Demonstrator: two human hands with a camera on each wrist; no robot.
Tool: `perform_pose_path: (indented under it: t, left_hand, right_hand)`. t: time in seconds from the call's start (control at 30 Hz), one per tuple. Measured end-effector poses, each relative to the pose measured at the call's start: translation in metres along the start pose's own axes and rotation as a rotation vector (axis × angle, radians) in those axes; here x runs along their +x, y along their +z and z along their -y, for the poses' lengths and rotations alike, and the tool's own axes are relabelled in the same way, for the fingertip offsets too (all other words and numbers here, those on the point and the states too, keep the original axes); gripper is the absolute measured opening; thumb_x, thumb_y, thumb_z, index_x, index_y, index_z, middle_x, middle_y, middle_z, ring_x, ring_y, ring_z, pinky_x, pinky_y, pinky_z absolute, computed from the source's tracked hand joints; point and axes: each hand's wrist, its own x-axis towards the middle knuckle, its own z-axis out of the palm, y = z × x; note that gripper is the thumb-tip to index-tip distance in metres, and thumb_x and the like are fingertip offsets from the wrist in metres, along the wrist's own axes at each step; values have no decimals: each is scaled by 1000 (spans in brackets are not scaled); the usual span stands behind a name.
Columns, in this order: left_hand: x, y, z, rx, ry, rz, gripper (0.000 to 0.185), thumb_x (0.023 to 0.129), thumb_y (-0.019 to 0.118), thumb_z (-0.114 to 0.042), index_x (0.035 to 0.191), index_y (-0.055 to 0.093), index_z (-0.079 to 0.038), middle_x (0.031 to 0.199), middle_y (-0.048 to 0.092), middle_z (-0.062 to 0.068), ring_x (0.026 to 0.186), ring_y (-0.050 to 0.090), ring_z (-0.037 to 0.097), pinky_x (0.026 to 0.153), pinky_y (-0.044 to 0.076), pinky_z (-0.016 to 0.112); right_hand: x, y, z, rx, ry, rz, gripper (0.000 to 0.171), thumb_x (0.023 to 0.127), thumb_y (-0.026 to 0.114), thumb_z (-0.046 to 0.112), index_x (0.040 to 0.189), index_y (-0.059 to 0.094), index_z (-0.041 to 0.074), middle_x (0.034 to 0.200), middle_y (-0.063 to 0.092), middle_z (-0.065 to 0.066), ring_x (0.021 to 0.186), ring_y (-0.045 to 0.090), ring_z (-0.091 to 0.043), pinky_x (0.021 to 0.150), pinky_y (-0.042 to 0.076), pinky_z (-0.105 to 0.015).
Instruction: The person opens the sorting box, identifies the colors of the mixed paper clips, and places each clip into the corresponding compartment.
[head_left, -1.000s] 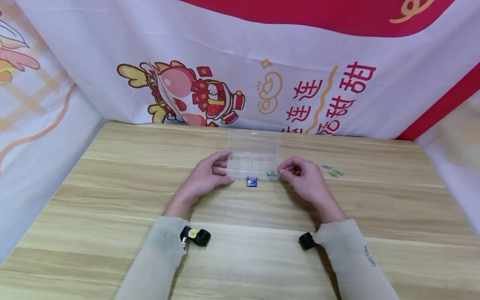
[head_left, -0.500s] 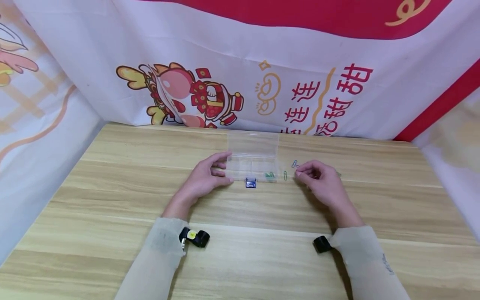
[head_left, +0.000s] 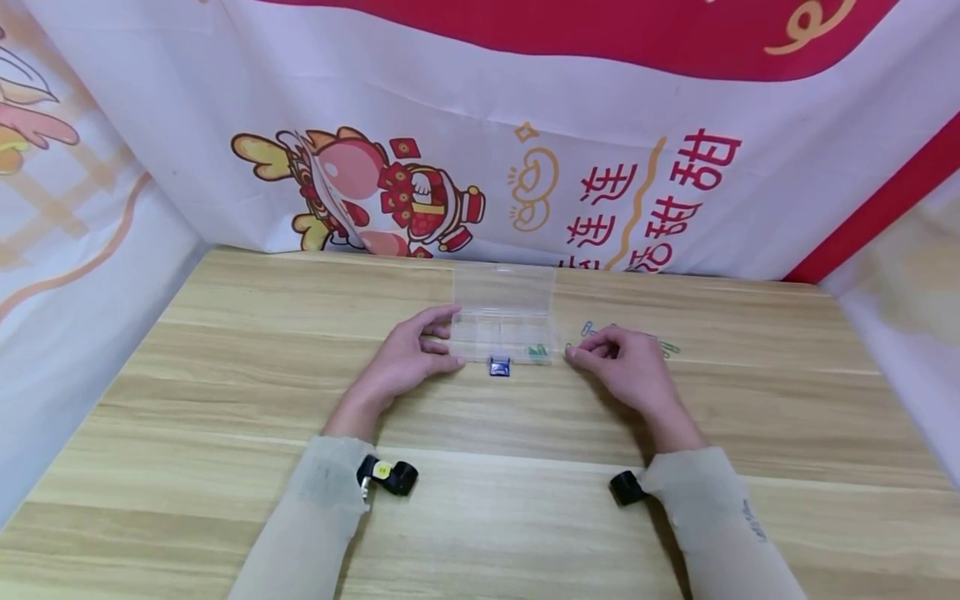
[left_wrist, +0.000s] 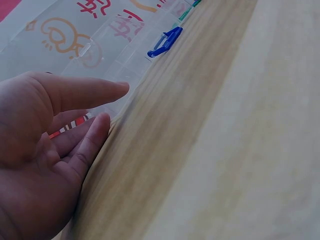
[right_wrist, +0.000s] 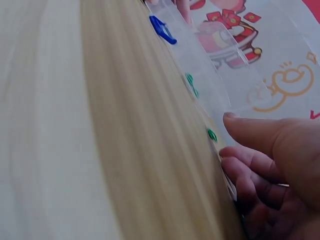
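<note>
While our left hand (head_left: pixel 408 358) steadies the clear box (head_left: pixel 504 315) at mid-bench (head_left: pixel 225 400), fingers relaxed against its left end, our right hand (head_left: pixel 618 367) curls over loose clips (head_left: pixel 667 347); whether it pinches one we cannot tell; best to lift singly; one box, one blue latch (head_left: pixel 499 367), several clips.

**A wooden table closed in by printed cloth**

A light wooden table (head_left: pixel 225 417) with long grain lines is filling the lower part of the head view. A white cloth backdrop (head_left: pixel 187 125) is hanging behind it, showing a cartoon figure (head_left: pixel 360 192), red Chinese characters (head_left: pixel 652 196) and a red band (head_left: pixel 600 33) on top. Pale cloth panels (head_left: pixel 67 275) are closing both sides. Soft, even light is falling everywhere.
</note>
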Motion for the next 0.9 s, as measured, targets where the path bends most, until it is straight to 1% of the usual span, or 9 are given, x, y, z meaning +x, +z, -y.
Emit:
perform_pose_path:
  t: [0.1, 0.27, 0.37, 0.57, 0.8, 0.9]
  left_hand:
    - [0, 0, 0, -1, -2, 1, 77, 91, 85, -8, 159, 53, -25, 141, 58, 13, 120, 62, 28, 100, 56, 36]
    - [0, -1, 1, -1, 3, -1, 77, 91, 85, -8, 159, 53, -24, 140, 59, 14, 120, 62, 28, 100, 56, 36]
    - [-1, -1, 1, 0, 4, 0, 78, 91, 85, -8, 159, 53, -24, 141, 58, 13, 120, 62, 29, 101, 56, 37]
    - [-1, 0, 0, -1, 4, -2, 78, 90, 85, -6, 159, 53, -24, 144, 58, 12, 120, 62, 28, 101, 56, 37]
    - [0, 1, 1, -15, 9, -1, 78, 90, 84, -3, 159, 53, -23, 147, 57, 11, 119, 62, 27, 100, 59, 36]
    - [0, 0, -1, -10, 6, -4, 78, 90, 85, -3, 159, 54, -24, 146, 58, 10, 119, 62, 27, 100, 58, 36]
  right_hand:
    - [1, 3, 2, -33, -3, -13, 30, 97, 81, 42, 104, 78, 14, 96, 73, -8, 87, 62, -24, 79, 47, -33]
    - [2, 5, 4, -73, -22, -20, 27, 96, 82, 39, 104, 77, 14, 96, 75, -7, 88, 64, -23, 85, 48, -36]
    - [1, 5, 5, -88, -13, -19, 25, 97, 81, 37, 103, 76, 13, 97, 75, -7, 89, 65, -23, 86, 48, -38]
    - [2, 7, 8, -128, 8, -17, 22, 99, 78, 35, 103, 75, 14, 96, 74, -7, 91, 64, -25, 86, 47, -39]
    - [2, 5, 6, -140, 21, -1, 19, 101, 75, 31, 104, 75, 13, 98, 73, -9, 91, 63, -25, 84, 48, -37]
    - [2, 4, 4, -133, 15, 7, 19, 102, 74, 31, 104, 75, 12, 98, 73, -9, 90, 63, -24, 82, 48, -35]
